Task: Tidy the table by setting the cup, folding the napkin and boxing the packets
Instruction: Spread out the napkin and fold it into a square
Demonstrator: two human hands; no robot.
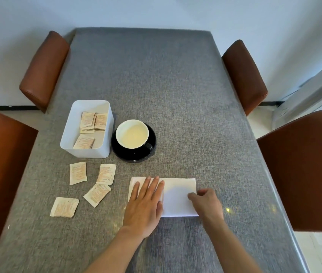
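A white napkin lies flat near the table's front. My left hand rests palm down on its left part, fingers spread. At the napkin's right edge my right hand has its fingers curled on the paper. A white cup with pale liquid stands on a black saucer. To its left is a white box holding several beige packets. Several more packets lie loose on the cloth in front of the box.
The table wears a grey cloth. Brown chairs stand at the far left, near left, far right and near right.
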